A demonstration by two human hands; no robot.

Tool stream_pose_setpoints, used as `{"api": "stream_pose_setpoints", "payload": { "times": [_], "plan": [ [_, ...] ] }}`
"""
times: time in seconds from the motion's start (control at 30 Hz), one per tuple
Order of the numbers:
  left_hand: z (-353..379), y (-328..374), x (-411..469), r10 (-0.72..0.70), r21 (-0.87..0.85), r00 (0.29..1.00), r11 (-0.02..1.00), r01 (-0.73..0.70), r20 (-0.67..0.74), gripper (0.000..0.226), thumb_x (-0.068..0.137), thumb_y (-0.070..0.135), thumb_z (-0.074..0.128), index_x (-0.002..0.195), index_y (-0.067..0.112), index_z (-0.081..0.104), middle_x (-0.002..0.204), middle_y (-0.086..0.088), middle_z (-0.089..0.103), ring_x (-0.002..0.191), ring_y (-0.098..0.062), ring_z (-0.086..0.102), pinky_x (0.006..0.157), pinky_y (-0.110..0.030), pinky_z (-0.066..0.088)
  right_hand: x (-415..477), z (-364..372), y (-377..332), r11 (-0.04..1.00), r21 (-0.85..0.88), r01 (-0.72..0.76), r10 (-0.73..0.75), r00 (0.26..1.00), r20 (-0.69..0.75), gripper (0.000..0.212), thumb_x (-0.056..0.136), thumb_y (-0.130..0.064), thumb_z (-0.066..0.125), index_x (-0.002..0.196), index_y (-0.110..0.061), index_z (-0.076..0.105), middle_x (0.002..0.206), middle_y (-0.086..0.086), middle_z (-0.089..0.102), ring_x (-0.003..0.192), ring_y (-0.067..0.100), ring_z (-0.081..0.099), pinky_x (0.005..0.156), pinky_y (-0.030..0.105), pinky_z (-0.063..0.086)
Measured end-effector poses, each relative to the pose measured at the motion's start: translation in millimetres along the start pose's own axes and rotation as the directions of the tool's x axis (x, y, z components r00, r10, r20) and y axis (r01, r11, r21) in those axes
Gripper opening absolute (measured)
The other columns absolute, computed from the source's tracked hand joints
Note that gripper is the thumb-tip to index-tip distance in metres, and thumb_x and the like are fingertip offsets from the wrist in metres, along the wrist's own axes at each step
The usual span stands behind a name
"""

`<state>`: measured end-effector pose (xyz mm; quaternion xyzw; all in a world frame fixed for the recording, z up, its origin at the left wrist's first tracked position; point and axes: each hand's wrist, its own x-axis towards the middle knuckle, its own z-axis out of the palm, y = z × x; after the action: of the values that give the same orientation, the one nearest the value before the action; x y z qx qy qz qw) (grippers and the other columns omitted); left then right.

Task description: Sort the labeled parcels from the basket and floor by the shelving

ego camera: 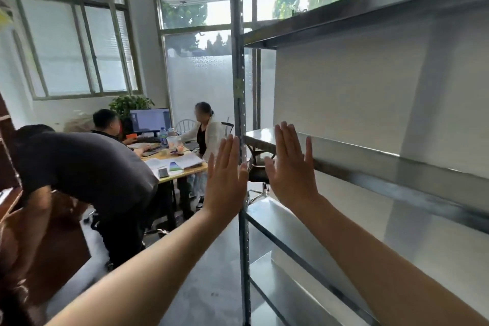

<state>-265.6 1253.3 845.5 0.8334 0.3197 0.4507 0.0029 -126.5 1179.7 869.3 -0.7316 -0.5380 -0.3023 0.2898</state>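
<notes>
Standing bright and busy all around: office room with big frosted windows [76,45] along the far wall, grey floor [201,280] below. Filling the right half: metal shelving [370,167], tall perforated post [239,103] at its near corner, bare steel boards at several levels running back to a white wall. Bending forward at the left: person in a dark shirt [79,172], close to the camera, blocking part of the room. Sitting further back around a wooden table [174,167] crowded with papers, cups and a phone: two more people, a monitor [149,120] glowing behind them, a potted plant [131,104] beyond that. Reaching out from the bottom corners: two bare forearms. Hovering flat and released just left of the post: left hand [226,180], fingers together, grasping nothing. Held up likewise to the right of the post, in front of the middle board's edge: right hand [291,169], fingers spread a little, also grasping nothing. Not showing anywhere: parcels or basket.
</notes>
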Motion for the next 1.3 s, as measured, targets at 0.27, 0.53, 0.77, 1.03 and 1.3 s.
{"api": "stream_pose_setpoints", "payload": {
  "times": [0.27,0.53,0.77,1.03,1.3],
  "plan": [
    [15,99,-6,0.164,-0.216,0.986,0.964,-0.152,0.038,0.061,0.101,0.041,0.015,0.158,0.020,0.005,0.165,0.008,-0.004,0.149,-0.001,-0.014,0.121,-0.028,-0.012,-42,-98,64,0.965,-0.191,-0.181,0.178,0.984,-0.030,0.069,0.103,-0.045,0.028,0.158,-0.017,-0.003,0.164,-0.001,-0.011,0.151,0.014,-0.013,0.122,0.049,-0.006],
    [10,235,-40,0.319,-0.403,0.948,0.869,-0.287,0.011,0.058,0.105,0.036,0.021,0.158,0.019,0.003,0.165,0.006,-0.003,0.150,-0.003,-0.011,0.124,-0.038,-0.004,-112,-215,122,0.863,-0.392,-0.317,0.299,0.948,-0.108,0.067,0.103,-0.048,0.018,0.157,-0.019,-0.006,0.164,0.000,-0.015,0.150,0.016,-0.016,0.121,0.047,-0.008],
    [13,407,-120,0.465,-0.505,0.882,0.782,-0.366,0.081,0.058,0.107,0.035,0.018,0.158,0.018,-0.002,0.165,0.005,-0.009,0.150,-0.006,-0.014,0.124,-0.037,-0.006,-233,-342,186,0.735,-0.536,-0.415,0.416,0.901,-0.127,0.067,0.104,-0.044,0.021,0.157,-0.014,-0.006,0.165,0.003,-0.012,0.151,0.016,-0.015,0.122,0.048,-0.007],
    [-20,618,-261,0.732,-0.727,0.678,0.501,-0.470,0.066,0.056,0.107,0.030,0.018,0.158,0.014,0.001,0.166,0.000,-0.004,0.151,-0.011,-0.008,0.124,-0.040,-0.002,-407,-503,238,0.458,-0.614,-0.643,0.609,0.730,-0.310,0.065,0.105,-0.037,0.027,0.157,-0.011,-0.001,0.166,0.003,-0.008,0.151,0.014,-0.012,0.121,0.048,-0.009],
    [-58,758,-395,0.887,-0.866,0.460,0.200,-0.459,-0.038,0.057,0.107,0.030,0.023,0.158,0.014,0.004,0.166,0.000,0.000,0.152,-0.011,-0.005,0.123,-0.037,-0.008,-594,-642,236,0.048,-0.610,-0.791,0.698,0.464,-0.546,0.067,0.103,-0.038,0.031,0.157,-0.012,0.001,0.166,0.005,-0.001,0.152,0.018,-0.005,0.120,0.050,-0.009]
  ]
}}
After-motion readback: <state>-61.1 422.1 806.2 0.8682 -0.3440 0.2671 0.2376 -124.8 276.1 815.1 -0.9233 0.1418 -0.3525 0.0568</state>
